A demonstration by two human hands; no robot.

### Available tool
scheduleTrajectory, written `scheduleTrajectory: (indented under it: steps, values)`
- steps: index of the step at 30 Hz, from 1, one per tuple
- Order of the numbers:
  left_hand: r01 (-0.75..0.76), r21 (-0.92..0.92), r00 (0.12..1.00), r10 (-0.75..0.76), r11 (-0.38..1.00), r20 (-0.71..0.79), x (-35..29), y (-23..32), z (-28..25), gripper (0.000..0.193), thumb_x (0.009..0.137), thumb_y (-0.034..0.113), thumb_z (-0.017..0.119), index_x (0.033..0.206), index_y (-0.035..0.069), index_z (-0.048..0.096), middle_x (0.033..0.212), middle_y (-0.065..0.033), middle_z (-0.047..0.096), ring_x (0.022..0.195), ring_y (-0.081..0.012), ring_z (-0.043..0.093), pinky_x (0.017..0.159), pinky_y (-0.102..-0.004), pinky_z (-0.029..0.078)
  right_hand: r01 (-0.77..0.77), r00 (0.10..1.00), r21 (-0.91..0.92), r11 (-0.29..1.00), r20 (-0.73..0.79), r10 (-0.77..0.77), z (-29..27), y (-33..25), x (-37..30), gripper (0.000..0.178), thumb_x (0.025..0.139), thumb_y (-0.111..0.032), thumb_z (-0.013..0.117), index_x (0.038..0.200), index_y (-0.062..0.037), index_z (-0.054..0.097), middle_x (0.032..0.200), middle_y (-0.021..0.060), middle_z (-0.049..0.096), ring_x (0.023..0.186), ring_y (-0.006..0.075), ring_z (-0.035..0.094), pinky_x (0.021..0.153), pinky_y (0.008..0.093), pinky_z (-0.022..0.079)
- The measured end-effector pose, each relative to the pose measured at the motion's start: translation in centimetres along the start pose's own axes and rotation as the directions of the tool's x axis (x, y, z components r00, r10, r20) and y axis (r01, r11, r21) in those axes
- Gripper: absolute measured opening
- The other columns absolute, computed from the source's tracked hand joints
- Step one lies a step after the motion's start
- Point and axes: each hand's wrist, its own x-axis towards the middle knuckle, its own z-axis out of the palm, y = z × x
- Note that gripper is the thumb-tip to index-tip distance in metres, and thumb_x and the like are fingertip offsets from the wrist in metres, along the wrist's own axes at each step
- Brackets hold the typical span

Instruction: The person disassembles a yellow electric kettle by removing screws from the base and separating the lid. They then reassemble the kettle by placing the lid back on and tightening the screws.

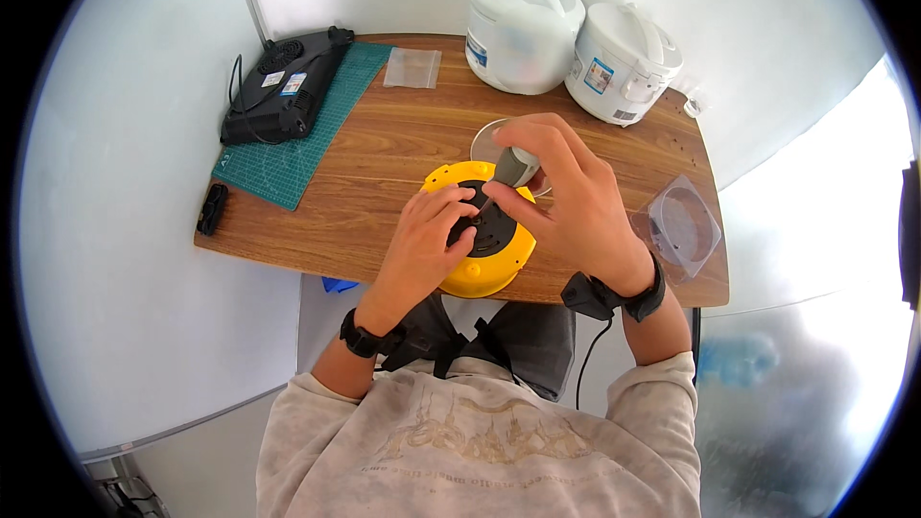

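A round yellow housing (475, 280) with a black disc-shaped centre (496, 235) sits at the table's front edge. My right hand (576, 192) is closed round the grey handle of a screwdriver (517, 165), tilted so its shaft points down and left at the black centre. Over the left part of that centre, my left hand (422, 230) curls its thumb and index finger together near the screwdriver's tip. Whatever lies between those fingertips is too small to make out. Behind the housing, a round clear dish or lid (484, 142) is partly hidden by my right hand.
Two white rice cookers (526, 34) (624, 62) stand at the back right of the wooden table (374, 153). A black appliance (288, 86) rests on a green cutting mat (278, 173) at left. A plastic bag (413, 68), a black object (212, 209) and a clear plastic container (683, 221) lie around.
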Motion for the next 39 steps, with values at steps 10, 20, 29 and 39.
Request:
scheduleTrajectory:
  steps: [10,20,29,39]
  values:
    - [0.010,0.002,1.000,-0.011,1.000,0.018,-0.1,-0.1,0.0,0.022,0.089,0.012,0.069,0.109,0.006,0.064,0.132,-0.0105,0.061,0.129,-0.0306,0.052,0.116,-0.0459,0.034,0.092,0.992,-0.023,0.996,-0.085,-0.093,-0.2,-0.3,0.6,0.050,0.082,-0.002,0.076,0.129,-0.0088,0.062,0.117,0.0125,0.062,0.087,0.0289,0.067,0.075,0.0347,0.057]
    - [0.009,0.002,1.000,-0.009,1.000,0.013,0.0,-0.1,0.0,0.021,0.090,0.012,0.068,0.110,0.008,0.063,0.133,-0.0095,0.061,0.129,-0.0299,0.052,0.116,-0.0461,0.034,0.046,0.996,0.080,0.996,-0.084,-0.039,0.3,-0.6,0.2,0.042,0.083,-0.002,0.075,0.123,-0.0070,0.061,0.116,0.0114,0.067,0.093,0.0300,0.069,0.077,0.0341,0.058]
    - [0.020,-0.009,0.999,-0.020,1.000,0.041,0.0,-0.2,0.0,0.024,0.091,0.014,0.067,0.115,0.008,0.064,0.132,-0.0106,0.060,0.129,-0.0304,0.052,0.118,-0.0467,0.032,-0.079,0.975,0.113,0.990,-0.199,0.100,0.4,0.1,-0.2,0.043,0.081,-0.006,0.082,0.119,-0.0060,0.061,0.104,0.0096,0.066,0.085,0.0226,0.071,0.073,0.0306,0.063]
    - [0.022,0.003,0.999,-0.022,1.000,0.035,0.0,0.1,-0.2,0.024,0.091,0.015,0.068,0.114,0.007,0.064,0.126,-0.0117,0.059,0.127,-0.0326,0.052,0.119,-0.0466,0.032,-0.093,0.964,0.060,0.994,-0.243,0.105,0.6,-0.1,-0.2,0.047,0.075,-0.013,0.089,0.113,-0.0058,0.060,0.092,0.0071,0.061,0.073,0.0191,0.067,0.064,0.0278,0.059]
